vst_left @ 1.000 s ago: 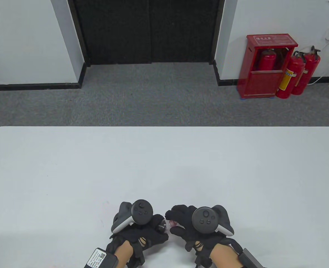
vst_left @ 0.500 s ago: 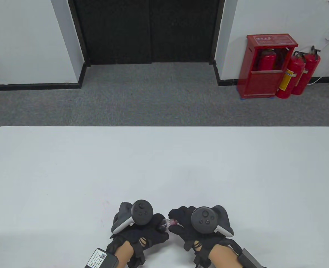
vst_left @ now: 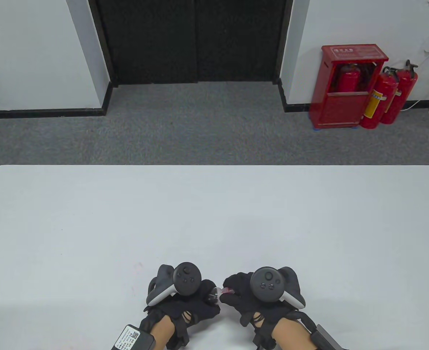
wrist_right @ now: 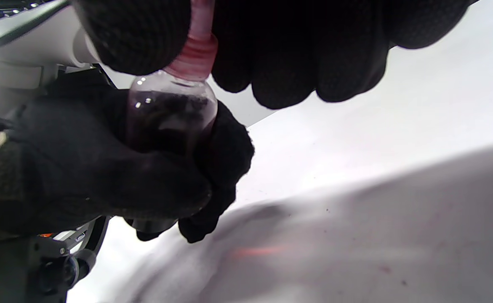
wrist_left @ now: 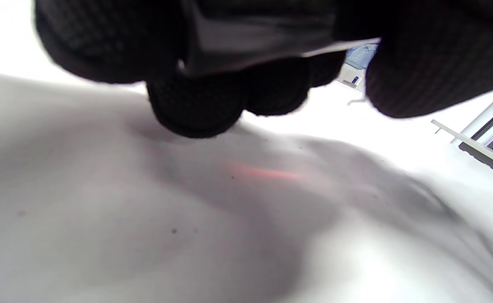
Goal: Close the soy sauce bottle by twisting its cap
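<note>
A small clear soy sauce bottle (wrist_right: 168, 120) with dark liquid is gripped by my left hand (vst_left: 196, 297) near the table's front edge. It shows between the hands in the table view (vst_left: 214, 292). Its red cap (wrist_right: 192, 54) sits on the neck, and my right hand (vst_left: 236, 293) pinches the cap (vst_left: 227, 290) between fingers and thumb. In the left wrist view my left fingers (wrist_left: 195, 105) curl around the bottle's pale body (wrist_left: 250, 42), just above the table. The bottle's lower part is hidden in my left palm.
The white table (vst_left: 214, 218) stretches ahead of both hands. Beyond its far edge are grey carpet, a dark doorway and a red fire extinguisher cabinet (vst_left: 349, 85) with two extinguishers at the right wall.
My right hand has closed in on the cap and turned on it; its fingers curled in and its tracker rotated. The left hand stayed put, holding the bottle.
</note>
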Motion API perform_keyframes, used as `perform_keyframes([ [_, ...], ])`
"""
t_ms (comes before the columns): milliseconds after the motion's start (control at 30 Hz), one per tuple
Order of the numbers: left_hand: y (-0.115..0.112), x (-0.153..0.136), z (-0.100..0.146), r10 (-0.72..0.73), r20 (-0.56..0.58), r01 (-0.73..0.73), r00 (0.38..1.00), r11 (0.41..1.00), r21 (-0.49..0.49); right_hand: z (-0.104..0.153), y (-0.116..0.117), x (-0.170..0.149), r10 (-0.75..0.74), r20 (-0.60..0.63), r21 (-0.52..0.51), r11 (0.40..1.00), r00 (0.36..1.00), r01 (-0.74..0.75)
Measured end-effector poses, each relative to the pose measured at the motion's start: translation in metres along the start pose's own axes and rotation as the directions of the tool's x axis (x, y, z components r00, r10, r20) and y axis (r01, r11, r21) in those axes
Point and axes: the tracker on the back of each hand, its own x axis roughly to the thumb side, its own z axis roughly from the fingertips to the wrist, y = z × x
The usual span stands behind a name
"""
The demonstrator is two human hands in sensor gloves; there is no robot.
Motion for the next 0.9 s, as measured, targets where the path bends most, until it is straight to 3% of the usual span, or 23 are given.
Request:
perform_keyframes([
  [367, 0.0, 0.001, 0.0, -0.007, -0.004, 0.007, 1.0, 1.0, -0.002, 0.001, -0.002, -0.001, 0.002, -0.019, 0.021, 1.0, 1.0, -0.002],
  [567, 0.002, -0.002, 0.001, 0.004, -0.013, -0.004, 1.0, 1.0, 0.003, 0.003, -0.004, 0.005, -0.016, 0.159, 0.052, 0.999, 0.987, 0.007],
  [700, 0.002, -0.002, 0.001, 0.006, -0.012, -0.006, 1.0, 1.0, 0.004, 0.003, -0.002, 0.009, 0.073, 0.158, 0.04, 0.996, 0.985, -0.08],
  [900, 0.002, -0.002, 0.001, 0.009, -0.008, -0.009, 1.0, 1.0, 0.002, 0.003, -0.003, 0.008, 0.075, 0.145, 0.002, 0.997, 0.987, -0.076],
])
